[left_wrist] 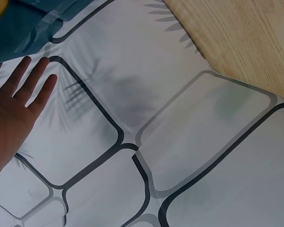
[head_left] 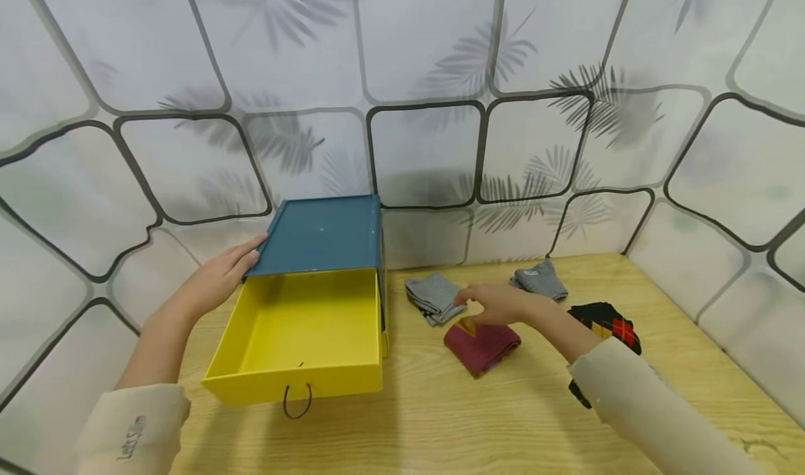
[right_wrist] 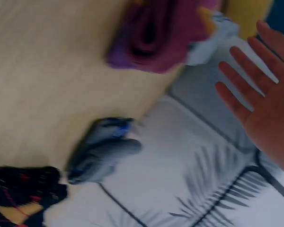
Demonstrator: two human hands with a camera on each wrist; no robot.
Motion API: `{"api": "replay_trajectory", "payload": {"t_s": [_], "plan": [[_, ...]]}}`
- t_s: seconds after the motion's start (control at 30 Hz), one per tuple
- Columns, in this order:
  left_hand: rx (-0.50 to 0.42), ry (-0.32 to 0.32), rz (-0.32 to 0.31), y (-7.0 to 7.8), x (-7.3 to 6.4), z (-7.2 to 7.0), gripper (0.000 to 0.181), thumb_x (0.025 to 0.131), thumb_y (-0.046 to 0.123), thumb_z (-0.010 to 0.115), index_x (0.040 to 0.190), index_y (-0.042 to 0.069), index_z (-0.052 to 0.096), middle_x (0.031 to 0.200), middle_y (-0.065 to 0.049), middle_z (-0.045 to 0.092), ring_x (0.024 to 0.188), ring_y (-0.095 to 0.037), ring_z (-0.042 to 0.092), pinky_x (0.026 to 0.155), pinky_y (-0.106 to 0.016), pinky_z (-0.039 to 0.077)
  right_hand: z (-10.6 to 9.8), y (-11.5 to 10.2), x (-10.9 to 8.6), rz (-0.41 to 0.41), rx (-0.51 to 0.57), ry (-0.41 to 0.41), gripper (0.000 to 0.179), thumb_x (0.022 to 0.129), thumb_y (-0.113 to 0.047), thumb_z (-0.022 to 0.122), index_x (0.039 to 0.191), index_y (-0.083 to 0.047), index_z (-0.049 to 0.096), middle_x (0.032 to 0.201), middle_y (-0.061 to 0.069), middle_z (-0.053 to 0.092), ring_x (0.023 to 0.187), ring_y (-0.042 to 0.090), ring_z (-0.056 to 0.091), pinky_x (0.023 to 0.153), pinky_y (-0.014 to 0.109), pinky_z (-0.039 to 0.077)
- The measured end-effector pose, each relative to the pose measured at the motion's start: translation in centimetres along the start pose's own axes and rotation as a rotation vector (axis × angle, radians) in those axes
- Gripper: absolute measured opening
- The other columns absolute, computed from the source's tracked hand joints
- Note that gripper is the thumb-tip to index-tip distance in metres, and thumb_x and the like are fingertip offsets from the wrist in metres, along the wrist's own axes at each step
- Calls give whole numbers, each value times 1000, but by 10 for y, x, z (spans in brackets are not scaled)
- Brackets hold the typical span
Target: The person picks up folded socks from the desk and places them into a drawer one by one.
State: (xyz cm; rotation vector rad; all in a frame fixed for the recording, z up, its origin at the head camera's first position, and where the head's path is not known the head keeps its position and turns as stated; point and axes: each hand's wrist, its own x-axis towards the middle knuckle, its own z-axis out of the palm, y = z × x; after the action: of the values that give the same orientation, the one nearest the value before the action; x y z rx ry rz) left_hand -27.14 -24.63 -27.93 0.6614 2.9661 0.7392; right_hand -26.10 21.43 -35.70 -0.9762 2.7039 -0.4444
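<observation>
My left hand (head_left: pixel 216 279) lies with straight fingers along the left edge of a small blue drawer box (head_left: pixel 321 234). The box's yellow drawer (head_left: pixel 327 379) is pulled out, with a dark cord loop (head_left: pixel 297 408) on its front. My right hand (head_left: pixel 499 304) hovers over a folded maroon sock (head_left: pixel 481 354) with a mustard patch, its fingers (right_wrist: pixel 246 82) extended and spread in the right wrist view. Just beyond the fingertips lies a folded grey sock (head_left: pixel 434 293). In the left wrist view, the left hand's fingers (left_wrist: pixel 42 90) are spread beside the blue side wall.
Another folded grey sock (head_left: pixel 541 279) sits farther back on the right of the wooden table (head_left: pixel 440 419). Near my right forearm is a black sock (head_left: pixel 604 318) with red and yellow patches. A patterned wall covering (head_left: pixel 421 154) stands behind and at both sides.
</observation>
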Motion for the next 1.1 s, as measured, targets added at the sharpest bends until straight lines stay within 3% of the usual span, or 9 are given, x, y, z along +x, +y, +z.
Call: {"api": "replay_trajectory", "payload": {"t_s": [0.1, 0.2, 0.47, 0.67, 0.8, 0.9, 0.97, 1.03, 1.1], "plan": [[-3, -4, -2, -1, 0, 0, 57, 101, 43, 22, 149, 12, 15, 146, -27, 17, 129, -48, 16, 99, -64, 13, 17, 14, 1, 8, 58, -119, 43, 88, -12, 63, 129, -3, 51, 126, 15, 48, 116, 33, 45, 92, 46, 39], [-7, -8, -5, -1, 0, 1, 58, 101, 44, 21, 149, 13, 14, 146, -27, 16, 130, -48, 15, 99, -65, 13, 27, 21, 0, 36, 64, -152, 48, 88, -11, 62, 134, -6, 46, 129, 16, 46, 118, 34, 42, 94, 49, 37], [-3, -7, -7, -2, 0, 0, 58, 101, 44, 21, 149, 12, 15, 146, -27, 16, 130, -48, 14, 99, -64, 12, 34, 22, 1, 69, -46, -97, 51, 86, -15, 66, 134, -13, 49, 124, 14, 51, 112, 36, 48, 88, 51, 40], [3, -6, -15, -2, 0, -1, 58, 100, 45, 21, 149, 13, 15, 146, -26, 16, 130, -48, 14, 100, -64, 12, 38, 22, 1, 132, -145, -18, 48, 82, -26, 70, 123, -8, 56, 97, 6, 57, 86, 24, 55, 75, 42, 46], [7, -2, -13, -3, -1, -1, 58, 101, 43, 22, 149, 12, 16, 146, -27, 17, 130, -47, 15, 100, -63, 13, 41, 20, -2, 295, -179, 29, 45, 80, -37, 70, 112, -7, 60, 88, 3, 58, 79, 21, 55, 64, 41, 46], [10, 0, -13, -2, -1, -1, 57, 101, 43, 22, 149, 11, 16, 146, -26, 17, 130, -47, 15, 100, -62, 13, 39, 19, -5, 460, -138, 35, 48, 80, -43, 68, 108, -5, 61, 93, 6, 60, 79, 23, 56, 62, 44, 46], [13, 1, -12, -2, -1, 0, 57, 101, 43, 22, 149, 11, 17, 146, -26, 17, 130, -47, 16, 101, -62, 13, 38, 21, -8, 523, -62, 22, 50, 82, -44, 66, 108, -2, 60, 94, 8, 60, 74, 24, 57, 60, 42, 47], [14, 0, -12, -1, -1, 0, 58, 101, 43, 22, 148, 11, 17, 146, -26, 17, 130, -47, 15, 100, -62, 13, 37, 25, -10, 534, 27, 11, 52, 83, -42, 66, 110, 2, 58, 94, 9, 58, 70, 22, 56, 58, 38, 47], [12, -1, -14, -1, -1, 0, 58, 101, 44, 21, 149, 11, 16, 146, -26, 17, 130, -47, 15, 100, -62, 13, 35, 31, -12, 490, 123, -10, 55, 84, -37, 66, 115, 7, 55, 96, 12, 57, 70, 21, 55, 57, 34, 48]]}}
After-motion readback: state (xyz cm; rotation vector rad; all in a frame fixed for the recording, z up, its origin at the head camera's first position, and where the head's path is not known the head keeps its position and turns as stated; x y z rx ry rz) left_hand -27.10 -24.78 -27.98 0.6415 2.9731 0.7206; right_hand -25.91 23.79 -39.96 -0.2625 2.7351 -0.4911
